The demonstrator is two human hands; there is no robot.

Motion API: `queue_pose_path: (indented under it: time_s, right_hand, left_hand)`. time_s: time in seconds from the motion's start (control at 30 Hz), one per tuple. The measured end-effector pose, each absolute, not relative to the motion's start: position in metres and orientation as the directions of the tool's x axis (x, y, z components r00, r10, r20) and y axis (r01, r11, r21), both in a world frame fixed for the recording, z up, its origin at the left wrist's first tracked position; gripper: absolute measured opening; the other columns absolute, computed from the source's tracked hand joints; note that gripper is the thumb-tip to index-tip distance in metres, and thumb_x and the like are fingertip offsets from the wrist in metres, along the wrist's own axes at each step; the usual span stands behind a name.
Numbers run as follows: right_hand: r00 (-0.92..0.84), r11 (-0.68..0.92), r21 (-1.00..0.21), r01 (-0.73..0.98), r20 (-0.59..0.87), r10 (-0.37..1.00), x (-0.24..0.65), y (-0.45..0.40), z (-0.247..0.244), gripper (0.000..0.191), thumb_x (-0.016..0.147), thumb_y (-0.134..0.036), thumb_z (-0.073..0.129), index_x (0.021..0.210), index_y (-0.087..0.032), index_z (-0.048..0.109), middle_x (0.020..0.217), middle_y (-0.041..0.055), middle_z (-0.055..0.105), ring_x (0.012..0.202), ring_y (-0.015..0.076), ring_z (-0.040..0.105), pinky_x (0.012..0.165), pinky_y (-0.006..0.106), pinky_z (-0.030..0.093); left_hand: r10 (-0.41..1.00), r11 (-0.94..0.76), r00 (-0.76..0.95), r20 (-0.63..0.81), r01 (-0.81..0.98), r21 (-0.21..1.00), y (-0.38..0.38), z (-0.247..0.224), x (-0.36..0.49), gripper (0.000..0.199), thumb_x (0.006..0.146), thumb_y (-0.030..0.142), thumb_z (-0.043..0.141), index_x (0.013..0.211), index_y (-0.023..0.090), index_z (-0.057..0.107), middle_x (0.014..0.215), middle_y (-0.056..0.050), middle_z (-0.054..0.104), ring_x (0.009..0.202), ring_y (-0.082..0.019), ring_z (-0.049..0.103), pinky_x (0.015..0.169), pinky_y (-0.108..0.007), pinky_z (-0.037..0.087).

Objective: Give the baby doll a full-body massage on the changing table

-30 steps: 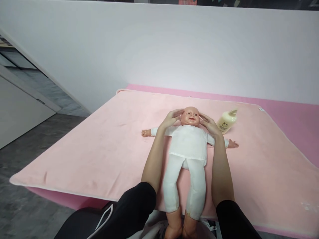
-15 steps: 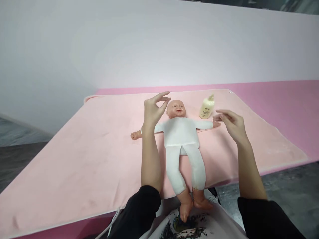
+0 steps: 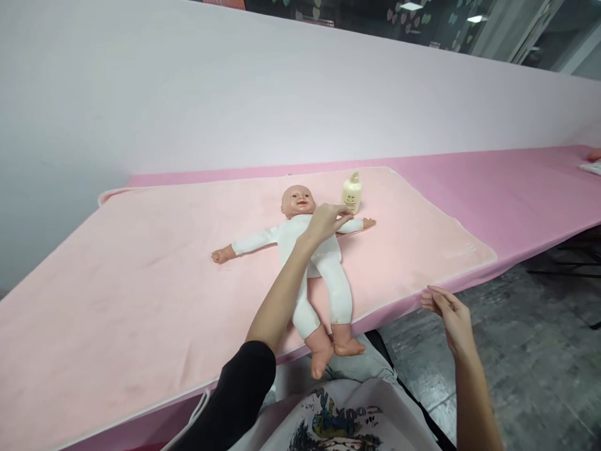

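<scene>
A baby doll [image 3: 333, 282] with a white cloth body lies face up on a pink towel [image 3: 164, 282], arms spread and feet over the table's front edge. My left hand [image 3: 327, 222] is over the doll's upper chest, its fingertips near the doll's arm and the pump bottle; the fingers are bent toward the thumb with nothing seen between them. The pale yellow pump bottle [image 3: 352, 193] stands upright beside the doll's head. Out past the towel's front right edge, my right hand [image 3: 451, 313] hangs in the air, fingers slightly apart and holding nothing.
Pink cloth [image 3: 507, 194] covers the table beyond the towel on the right. A white wall [image 3: 282, 94] rises along the back. Grey floor [image 3: 526, 351] shows at the lower right, with dark metal legs near the right edge.
My left hand has moved from beside the doll's head to over its chest. My right hand has moved away from the doll's hand, down past the table edge. The view has turned right.
</scene>
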State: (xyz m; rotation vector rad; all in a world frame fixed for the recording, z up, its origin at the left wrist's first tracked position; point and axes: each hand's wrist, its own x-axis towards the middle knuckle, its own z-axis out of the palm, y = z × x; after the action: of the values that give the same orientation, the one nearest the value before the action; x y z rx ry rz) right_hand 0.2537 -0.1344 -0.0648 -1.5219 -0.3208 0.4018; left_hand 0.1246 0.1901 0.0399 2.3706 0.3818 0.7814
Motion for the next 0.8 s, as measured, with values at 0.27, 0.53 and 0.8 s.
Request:
queue_pose_path:
  time_s: [0.27,0.53,0.8]
  right_hand:
    - [0.693,0.092,-0.975,-0.200,-0.075,0.717,0.248,-0.053,-0.049,0.029,0.066,-0.036,0.073,0.085,-0.015,0.066,0.069,0.0054,0.068,0.058,0.0146,0.065,0.058,0.026,0.056]
    - [0.391,-0.013,-0.792,-0.610,-0.316,0.864,0.230,0.062,-0.040,0.015,0.074,-0.007,0.055,0.087,-0.012,0.061,0.080,0.0074,0.070,0.062,0.0110,0.065,0.057,0.019,0.056]
    - [0.223,-0.167,-0.556,-0.815,-0.565,0.794,0.244,0.127,-0.027,0.012,0.083,-0.006,0.039,0.087,-0.013,0.049,0.080,0.0098,0.063,0.045,0.0049,0.052,0.033,0.009,0.042]
  left_hand:
    - [0.742,-0.616,0.506,0.440,0.257,0.744,0.211,-0.009,0.071,0.032,0.084,0.039,0.041,0.090,0.019,0.065,0.095,-0.006,0.069,0.088,-0.018,0.061,0.082,-0.029,0.042]
    - [0.956,-0.294,0.102,0.276,0.348,0.890,0.225,-0.067,0.022,0.035,0.083,0.042,0.036,0.077,0.016,0.060,0.066,-0.002,0.060,0.065,-0.013,0.054,0.066,-0.026,0.040]
    - [0.974,-0.225,0.077,0.213,0.450,0.864,0.225,-0.072,0.025,0.024,0.080,0.035,0.041,0.077,0.017,0.057,0.077,-0.004,0.063,0.073,-0.015,0.055,0.072,-0.028,0.039]
